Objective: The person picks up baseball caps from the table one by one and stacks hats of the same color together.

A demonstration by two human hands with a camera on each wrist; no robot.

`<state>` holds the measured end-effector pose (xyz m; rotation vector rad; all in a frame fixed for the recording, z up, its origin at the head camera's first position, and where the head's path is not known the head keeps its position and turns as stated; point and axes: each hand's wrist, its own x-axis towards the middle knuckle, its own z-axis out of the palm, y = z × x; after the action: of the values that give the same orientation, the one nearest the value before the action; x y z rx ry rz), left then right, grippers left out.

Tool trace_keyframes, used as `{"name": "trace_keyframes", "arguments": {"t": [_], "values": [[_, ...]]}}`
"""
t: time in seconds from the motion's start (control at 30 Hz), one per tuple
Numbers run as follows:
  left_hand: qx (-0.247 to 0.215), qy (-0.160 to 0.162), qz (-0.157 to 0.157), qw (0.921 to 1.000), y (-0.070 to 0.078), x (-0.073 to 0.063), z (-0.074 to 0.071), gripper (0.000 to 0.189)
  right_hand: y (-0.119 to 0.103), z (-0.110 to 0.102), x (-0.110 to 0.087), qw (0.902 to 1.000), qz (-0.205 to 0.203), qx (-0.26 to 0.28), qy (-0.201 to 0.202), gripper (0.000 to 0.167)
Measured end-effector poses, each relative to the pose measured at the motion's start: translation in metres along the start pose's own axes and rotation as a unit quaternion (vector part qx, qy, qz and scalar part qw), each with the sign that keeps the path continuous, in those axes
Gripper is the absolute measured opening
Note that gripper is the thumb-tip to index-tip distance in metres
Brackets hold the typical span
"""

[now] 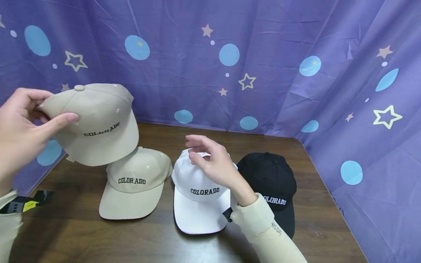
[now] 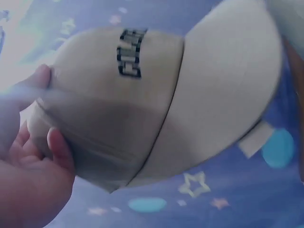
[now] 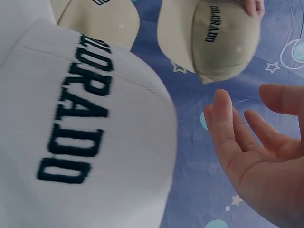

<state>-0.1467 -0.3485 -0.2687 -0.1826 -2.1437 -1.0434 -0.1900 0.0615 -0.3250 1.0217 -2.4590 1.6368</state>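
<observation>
My left hand pinches a greyish-beige baseball cap by the side of its crown, thumb across the outside. This cap is up in the air at the left, its brim toward the lower right, with dark COLORADO lettering. Behind the white baseball cap's brim, my right hand is raised over the crown with loosely bent fingers and nothing in its grasp; the right wrist view shows a gap between fingers and thumb. A cream baseball cap sits on the table, partly below the lifted one.
A black baseball cap with white lettering stands at the right of the brown wooden table, partly covered by my right forearm. A purple curtain with stars and blue ovals hangs behind and along the right side.
</observation>
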Motion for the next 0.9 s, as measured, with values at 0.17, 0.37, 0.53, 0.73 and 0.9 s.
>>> {"name": "trace_keyframes", "arguments": {"t": [0.17,0.37,0.53,0.73,0.9], "values": [[-0.074,-0.054,0.015,0.9957,0.025,-0.007,0.003,0.052,-0.006,-0.001,0.002,0.9995,-0.028,-0.001,0.016,0.042],[-0.114,-0.143,0.023,0.9829,0.041,-0.019,0.009,0.052,-0.009,0.0,0.004,0.998,-0.054,-0.014,0.03,0.043],[-0.151,-0.238,0.042,0.9587,0.042,-0.026,0.015,0.052,-0.01,0.004,0.003,0.9964,-0.081,-0.018,0.014,0.047],[-0.213,-0.316,0.047,0.9234,0.036,-0.035,0.026,0.052,-0.013,0.01,0.003,0.9902,-0.128,-0.029,-0.049,0.047],[-0.282,-0.343,0.031,0.8955,0.029,-0.041,0.037,0.049,-0.012,0.015,0.001,0.9878,-0.123,-0.026,-0.093,0.025]]}}
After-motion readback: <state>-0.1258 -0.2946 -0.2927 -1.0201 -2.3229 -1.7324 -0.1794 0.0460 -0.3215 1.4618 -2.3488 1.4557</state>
